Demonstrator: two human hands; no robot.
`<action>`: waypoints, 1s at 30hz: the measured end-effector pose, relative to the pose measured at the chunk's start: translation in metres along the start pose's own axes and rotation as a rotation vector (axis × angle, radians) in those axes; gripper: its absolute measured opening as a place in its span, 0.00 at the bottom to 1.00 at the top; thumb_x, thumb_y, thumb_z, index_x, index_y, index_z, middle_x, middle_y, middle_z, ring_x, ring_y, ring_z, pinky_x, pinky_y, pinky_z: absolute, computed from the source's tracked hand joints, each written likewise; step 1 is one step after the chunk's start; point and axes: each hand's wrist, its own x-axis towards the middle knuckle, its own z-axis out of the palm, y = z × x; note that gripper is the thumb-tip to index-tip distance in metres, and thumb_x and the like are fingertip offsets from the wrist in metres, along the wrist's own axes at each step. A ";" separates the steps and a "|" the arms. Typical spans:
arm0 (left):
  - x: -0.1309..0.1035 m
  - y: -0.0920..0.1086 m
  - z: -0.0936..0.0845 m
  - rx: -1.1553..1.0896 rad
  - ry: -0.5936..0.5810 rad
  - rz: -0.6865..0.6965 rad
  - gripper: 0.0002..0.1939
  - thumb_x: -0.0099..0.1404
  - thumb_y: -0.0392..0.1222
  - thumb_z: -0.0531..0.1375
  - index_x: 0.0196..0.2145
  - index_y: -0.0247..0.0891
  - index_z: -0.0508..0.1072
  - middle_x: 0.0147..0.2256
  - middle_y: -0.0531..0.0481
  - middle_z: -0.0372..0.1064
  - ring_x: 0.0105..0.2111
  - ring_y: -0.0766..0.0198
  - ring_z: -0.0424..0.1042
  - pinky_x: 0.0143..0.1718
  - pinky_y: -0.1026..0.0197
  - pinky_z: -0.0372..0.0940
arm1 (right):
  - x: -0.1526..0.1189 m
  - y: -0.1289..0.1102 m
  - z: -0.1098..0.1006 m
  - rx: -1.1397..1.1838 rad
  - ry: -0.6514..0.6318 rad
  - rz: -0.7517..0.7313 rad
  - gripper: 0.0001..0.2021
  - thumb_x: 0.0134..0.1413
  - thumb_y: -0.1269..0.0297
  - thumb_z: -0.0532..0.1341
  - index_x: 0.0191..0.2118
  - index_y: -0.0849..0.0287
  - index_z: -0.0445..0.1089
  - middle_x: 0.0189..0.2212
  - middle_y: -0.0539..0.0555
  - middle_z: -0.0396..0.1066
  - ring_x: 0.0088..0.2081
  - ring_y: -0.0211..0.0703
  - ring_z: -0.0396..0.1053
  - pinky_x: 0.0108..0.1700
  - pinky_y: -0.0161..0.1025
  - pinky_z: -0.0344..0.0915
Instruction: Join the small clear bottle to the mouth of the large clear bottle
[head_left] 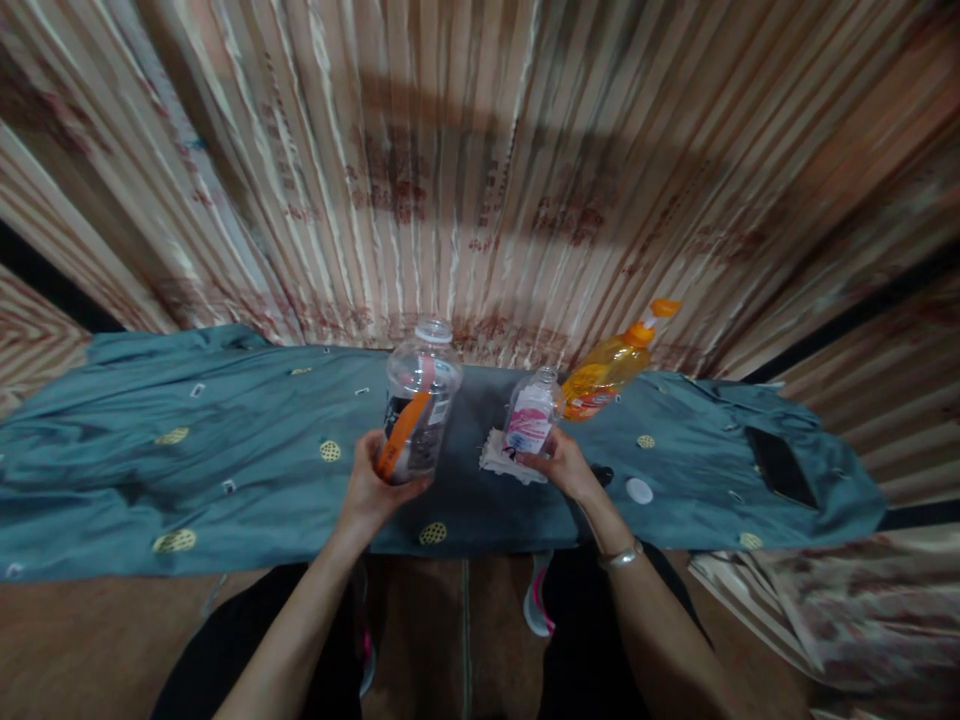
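My left hand (379, 475) is wrapped round the lower part of a large clear plastic bottle (424, 410) with a black and orange label and an uncapped mouth. With my right hand (562, 465) I grip the base of a smaller clear bottle (531, 415) that has a pink and white label; its mouth is uncapped too. A crumpled white cloth (517, 470) lies under and beside the smaller bottle. Just behind my right hand stands an orange pump bottle (606, 375) with yellow-orange liquid.
A teal patterned cloth (262, 470) covers the long table. Right of my right hand are a small black object (602, 475) and a round white lid (639, 490). Further right lies a dark phone (780, 467). A pleated curtain (450, 200) hangs along the back.
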 end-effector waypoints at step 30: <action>0.005 0.039 -0.001 -0.612 -0.045 -0.316 0.30 0.41 0.42 0.74 0.46 0.40 0.79 0.34 0.49 0.82 0.38 0.48 0.82 0.45 0.46 0.78 | -0.005 -0.007 -0.001 -0.047 0.056 0.041 0.27 0.40 0.53 0.76 0.47 0.54 0.72 0.42 0.53 0.83 0.44 0.53 0.79 0.54 0.51 0.72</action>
